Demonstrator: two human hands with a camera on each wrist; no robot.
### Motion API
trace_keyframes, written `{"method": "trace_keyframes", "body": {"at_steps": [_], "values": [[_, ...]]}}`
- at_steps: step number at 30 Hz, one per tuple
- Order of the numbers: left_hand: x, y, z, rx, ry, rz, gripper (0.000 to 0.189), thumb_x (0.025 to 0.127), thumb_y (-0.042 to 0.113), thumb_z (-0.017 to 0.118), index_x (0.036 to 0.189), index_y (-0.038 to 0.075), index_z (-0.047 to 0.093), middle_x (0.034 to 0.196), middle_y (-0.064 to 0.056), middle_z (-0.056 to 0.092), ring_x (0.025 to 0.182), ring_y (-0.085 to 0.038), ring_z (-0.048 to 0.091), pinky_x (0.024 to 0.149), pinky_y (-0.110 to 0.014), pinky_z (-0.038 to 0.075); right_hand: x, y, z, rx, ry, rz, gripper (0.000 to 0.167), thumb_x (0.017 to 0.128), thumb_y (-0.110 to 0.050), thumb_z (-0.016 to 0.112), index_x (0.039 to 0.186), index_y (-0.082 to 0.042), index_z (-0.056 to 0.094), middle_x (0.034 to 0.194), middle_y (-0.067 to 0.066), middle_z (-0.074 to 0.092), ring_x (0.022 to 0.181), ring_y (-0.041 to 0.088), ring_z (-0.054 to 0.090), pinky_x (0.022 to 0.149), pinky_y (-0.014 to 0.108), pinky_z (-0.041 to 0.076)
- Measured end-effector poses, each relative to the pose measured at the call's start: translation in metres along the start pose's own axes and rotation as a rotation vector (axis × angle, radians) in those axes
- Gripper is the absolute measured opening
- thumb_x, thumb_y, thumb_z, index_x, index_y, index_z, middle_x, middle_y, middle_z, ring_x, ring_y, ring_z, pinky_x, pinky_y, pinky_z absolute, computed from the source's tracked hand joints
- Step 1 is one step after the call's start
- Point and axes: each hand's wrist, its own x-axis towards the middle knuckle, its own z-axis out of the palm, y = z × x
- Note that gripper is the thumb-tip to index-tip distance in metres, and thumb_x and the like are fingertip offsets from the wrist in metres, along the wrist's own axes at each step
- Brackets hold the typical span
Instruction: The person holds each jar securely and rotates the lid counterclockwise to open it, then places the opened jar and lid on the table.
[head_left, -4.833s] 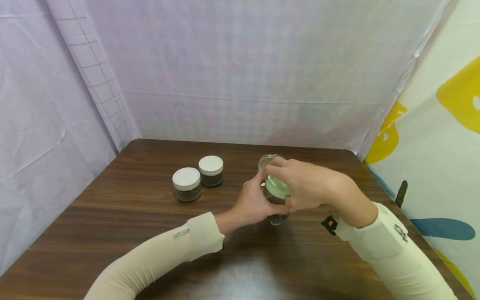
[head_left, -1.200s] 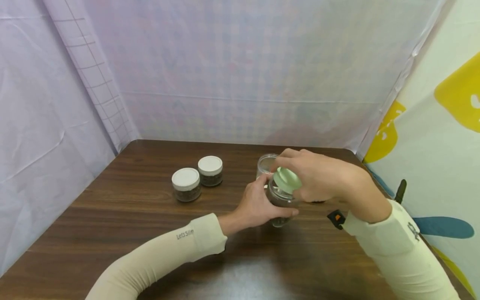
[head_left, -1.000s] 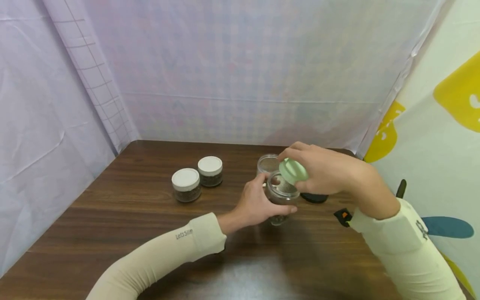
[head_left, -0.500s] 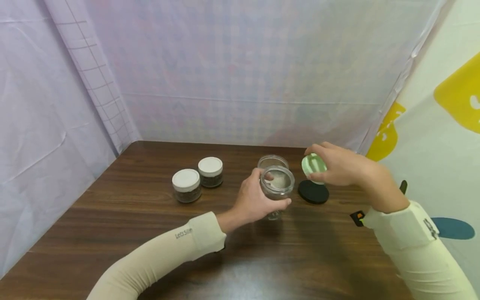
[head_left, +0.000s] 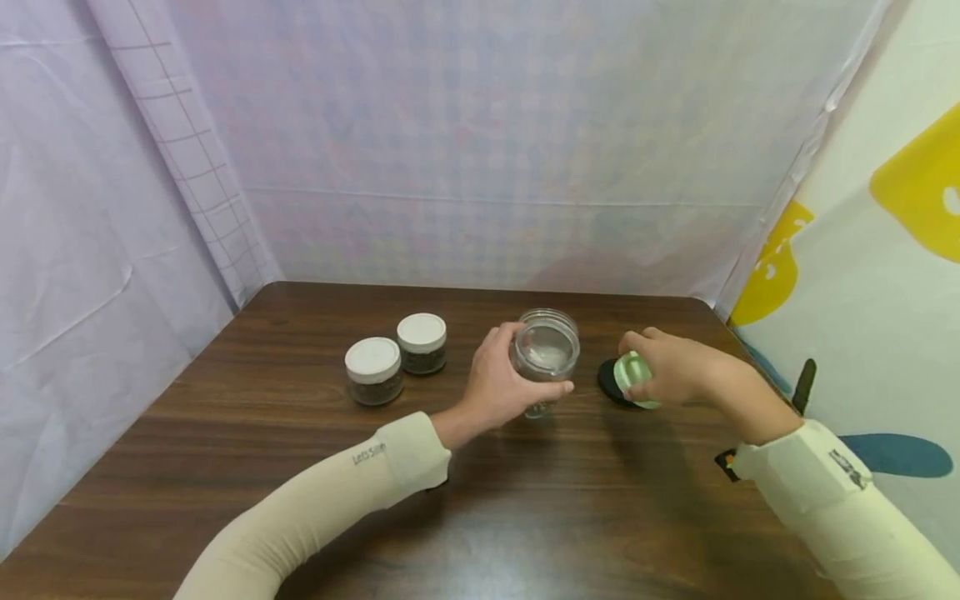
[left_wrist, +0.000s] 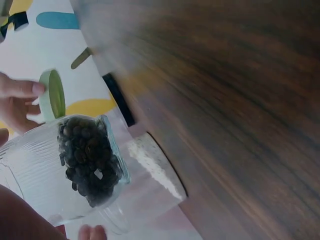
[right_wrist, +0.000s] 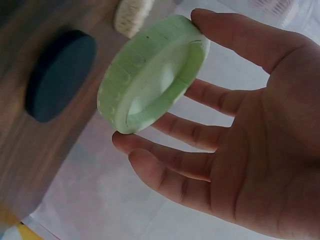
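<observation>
My left hand (head_left: 498, 382) grips an uncapped clear glass jar (head_left: 542, 367) around its side. In the left wrist view, dark, bean-like pieces (left_wrist: 90, 160) lie at the jar's bottom, and the jar is off the table. My right hand (head_left: 678, 371) pinches a light green lid (right_wrist: 155, 75) by its edge, thumb on one side and fingers on the other. The lid is tilted and overlaps a black round lid (head_left: 611, 385) in the head view. The right wrist view shows that black lid (right_wrist: 60, 75) flat on the table, apart from the green one.
Directly behind the held jar stands a second clear container, with white contents (left_wrist: 155, 165) showing in the left wrist view. Two short jars, a nearer white-lidded jar (head_left: 373, 371) and a farther white-lidded jar (head_left: 422, 342), stand left on the dark wooden table (head_left: 300, 450).
The green lid has come off the jar and moved right, then down near the black lid. My left hand has shifted the jar slightly back, toward the container behind it.
</observation>
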Motion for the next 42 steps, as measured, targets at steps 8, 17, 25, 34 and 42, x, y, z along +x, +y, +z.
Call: {"method": "trace_keyframes", "body": {"at_steps": [8,17,25,34,42], "values": [[0.003,-0.005,0.001,0.043,0.001,-0.044,0.085,0.062,0.046,0.096,0.129,0.012,0.057,0.121,-0.003,0.064,0.114,-0.020,0.058,0.099,-0.040,0.049,0.005,0.004,0.023,0.042,-0.074,0.019,0.056,0.088,-0.033,0.078,0.125,-0.008,0.045,0.118,0.018,0.048,0.082,0.024,0.060,0.071,0.041,0.051],[0.004,-0.007,0.003,0.114,-0.049,-0.116,0.087,0.062,0.049,0.095,0.130,0.011,0.056,0.121,-0.003,0.063,0.114,-0.022,0.059,0.099,-0.041,0.049,0.006,0.004,0.036,0.021,-0.079,0.003,0.056,0.083,-0.031,0.081,0.121,-0.008,0.047,0.112,0.017,0.050,0.083,0.026,0.059,0.071,0.043,0.052],[0.005,-0.009,0.006,0.143,-0.083,-0.139,0.088,0.063,0.049,0.095,0.130,0.009,0.055,0.120,-0.005,0.062,0.114,-0.024,0.059,0.098,-0.042,0.050,0.007,0.004,0.041,0.047,-0.120,0.016,0.058,0.085,-0.031,0.081,0.124,-0.007,0.047,0.114,0.016,0.049,0.084,0.025,0.059,0.072,0.041,0.051],[0.008,-0.009,0.002,0.111,-0.142,-0.170,0.084,0.067,0.048,0.092,0.132,0.009,0.054,0.118,-0.005,0.061,0.110,-0.024,0.059,0.094,-0.044,0.051,0.007,0.003,0.042,0.038,-0.120,0.008,0.058,0.084,-0.032,0.082,0.124,-0.007,0.047,0.112,0.016,0.047,0.084,0.025,0.059,0.072,0.042,0.053],[0.008,-0.010,0.001,0.124,-0.175,-0.185,0.088,0.067,0.051,0.092,0.134,0.010,0.052,0.120,-0.005,0.061,0.111,-0.023,0.059,0.095,-0.042,0.051,0.008,0.000,0.044,0.017,-0.159,0.041,0.059,0.086,-0.033,0.080,0.130,-0.006,0.051,0.117,0.017,0.048,0.088,0.025,0.060,0.074,0.044,0.053]]}}
